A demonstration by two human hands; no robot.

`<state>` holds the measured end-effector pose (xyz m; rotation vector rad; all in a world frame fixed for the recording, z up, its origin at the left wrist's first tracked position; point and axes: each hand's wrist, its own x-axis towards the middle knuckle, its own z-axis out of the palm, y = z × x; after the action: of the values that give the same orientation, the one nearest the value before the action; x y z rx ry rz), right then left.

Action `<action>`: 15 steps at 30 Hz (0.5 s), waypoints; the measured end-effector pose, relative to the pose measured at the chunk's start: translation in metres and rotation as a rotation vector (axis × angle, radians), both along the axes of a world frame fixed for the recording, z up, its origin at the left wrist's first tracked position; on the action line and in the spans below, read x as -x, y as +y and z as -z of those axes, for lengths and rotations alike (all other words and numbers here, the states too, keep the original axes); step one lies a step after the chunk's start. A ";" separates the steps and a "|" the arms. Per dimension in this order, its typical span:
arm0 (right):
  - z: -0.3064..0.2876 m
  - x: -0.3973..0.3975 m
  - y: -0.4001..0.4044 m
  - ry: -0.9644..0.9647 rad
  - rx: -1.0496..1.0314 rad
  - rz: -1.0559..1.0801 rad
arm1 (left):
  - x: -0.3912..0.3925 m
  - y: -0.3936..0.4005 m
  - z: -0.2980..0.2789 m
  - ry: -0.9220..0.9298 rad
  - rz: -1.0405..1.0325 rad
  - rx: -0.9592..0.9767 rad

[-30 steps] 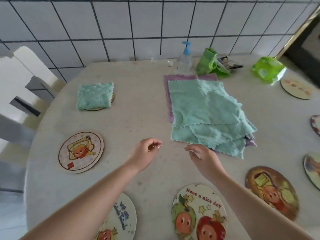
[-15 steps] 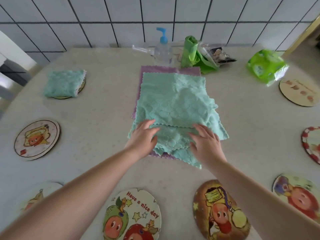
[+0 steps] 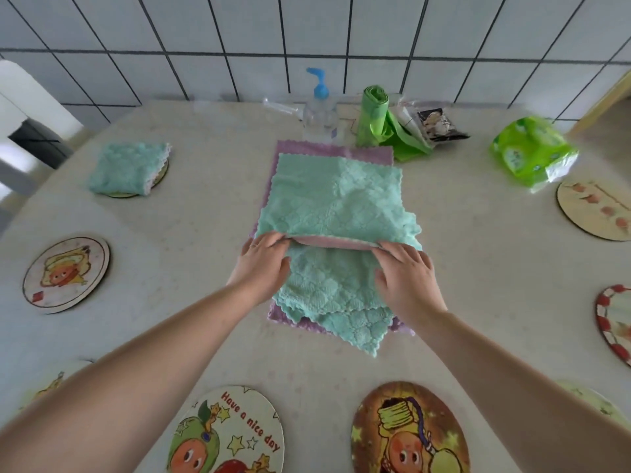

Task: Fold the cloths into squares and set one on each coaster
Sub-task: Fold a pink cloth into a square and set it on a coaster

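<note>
My left hand [image 3: 263, 264] and right hand [image 3: 406, 278] pinch the top teal cloth's [image 3: 336, 199] folded edge. Pump bottle [image 3: 319, 107] and green roll [image 3: 374, 114] crowd the stack's far side. Bare tabletop [image 3: 191, 240] lies left, before the coasters [image 3: 66, 274].

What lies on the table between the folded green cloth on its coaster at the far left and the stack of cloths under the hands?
Nothing: the head view shows only bare table between the folded green cloth and the stack of cloths.

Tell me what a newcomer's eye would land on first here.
First, the teal cloth mid-table, its near edge pinched by the left hand and right hand over a stack of cloths. Then the folded cloth on a far-left coaster, and the cartoon coasters along the near edge.
</note>
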<state>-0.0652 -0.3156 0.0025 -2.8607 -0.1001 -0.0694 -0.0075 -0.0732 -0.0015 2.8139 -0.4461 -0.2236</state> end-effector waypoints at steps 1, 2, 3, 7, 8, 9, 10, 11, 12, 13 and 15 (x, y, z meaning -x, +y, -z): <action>-0.006 -0.006 0.000 -0.029 -0.042 0.007 | -0.005 0.002 -0.006 -0.030 -0.014 0.021; -0.012 -0.012 0.001 -0.062 -0.083 0.009 | -0.009 0.005 -0.013 -0.058 -0.029 0.044; -0.020 -0.019 0.002 -0.100 -0.127 0.009 | -0.015 0.007 -0.021 -0.089 -0.041 0.070; -0.058 -0.044 0.012 -0.224 -0.313 0.024 | -0.034 0.022 -0.054 -0.313 -0.035 0.224; -0.068 -0.049 0.016 -0.254 -0.352 0.021 | -0.038 0.028 -0.061 -0.355 -0.039 0.282; -0.078 -0.053 0.020 -0.281 -0.388 0.022 | -0.042 0.035 -0.068 -0.379 -0.045 0.341; -0.088 -0.057 0.024 -0.301 -0.422 0.031 | -0.045 0.042 -0.075 -0.395 -0.049 0.390; -0.099 -0.060 0.029 -0.319 -0.456 0.043 | -0.048 0.051 -0.082 -0.414 -0.044 0.425; -0.109 -0.063 0.035 -0.339 -0.488 0.052 | -0.050 0.061 -0.090 -0.439 -0.032 0.443; -0.118 -0.064 0.041 -0.364 -0.514 0.057 | -0.050 0.072 -0.098 -0.464 -0.017 0.447; -0.135 -0.065 0.057 -0.423 -0.547 0.053 | -0.049 0.098 -0.115 -0.498 0.013 0.426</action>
<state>-0.0004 -0.2583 0.1378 -2.2626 -0.0737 -0.6115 0.0410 0.0244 0.1132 2.4194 -0.5403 0.5220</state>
